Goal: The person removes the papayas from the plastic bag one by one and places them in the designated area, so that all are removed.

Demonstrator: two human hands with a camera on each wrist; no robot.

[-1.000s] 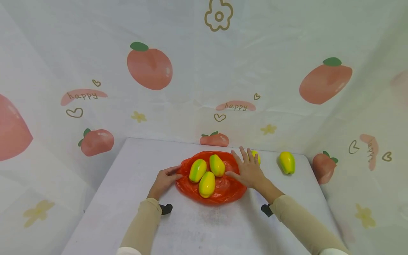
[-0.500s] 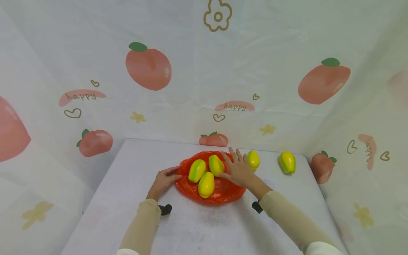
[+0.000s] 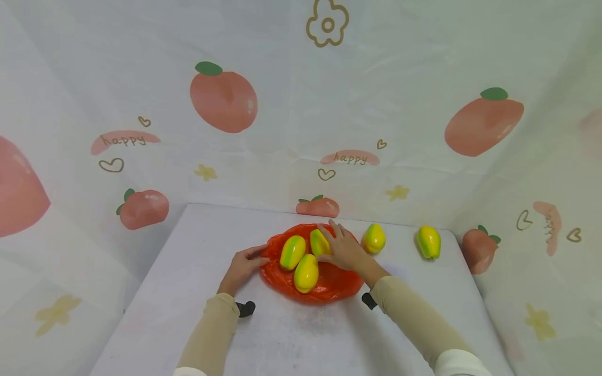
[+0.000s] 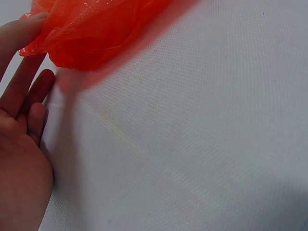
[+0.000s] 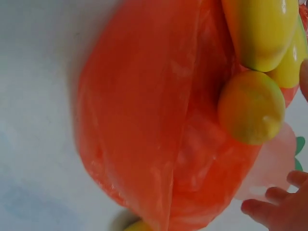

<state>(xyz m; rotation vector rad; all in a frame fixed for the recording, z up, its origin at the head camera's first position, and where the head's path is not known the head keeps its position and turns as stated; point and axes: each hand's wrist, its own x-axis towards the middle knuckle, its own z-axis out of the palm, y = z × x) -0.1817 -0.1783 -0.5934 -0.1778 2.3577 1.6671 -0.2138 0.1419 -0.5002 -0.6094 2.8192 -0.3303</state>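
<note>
A red plastic bag (image 3: 336,284) lies spread on the table with three glossy yellow-green papayas on it: one at left (image 3: 292,253), one at front (image 3: 306,273), one at back (image 3: 319,243). My left hand (image 3: 241,269) holds the bag's left edge, thumb above and fingers below in the left wrist view. My right hand (image 3: 345,250) is over the bag's right side, fingers spread beside the back papaya and partly covering it. In the right wrist view the fingertips (image 5: 250,207) stand apart from the papaya (image 5: 252,108).
Two more papayas stand on the white table (image 3: 291,344) right of the bag: one just beyond my right hand (image 3: 374,238), another near the far right corner (image 3: 429,242). A printed white cloth (image 3: 282,104) encloses the back and sides.
My right hand has moved left across the bag toward the back papaya, uncovering the papaya behind it. The left hand has stayed at the bag's left edge.
</note>
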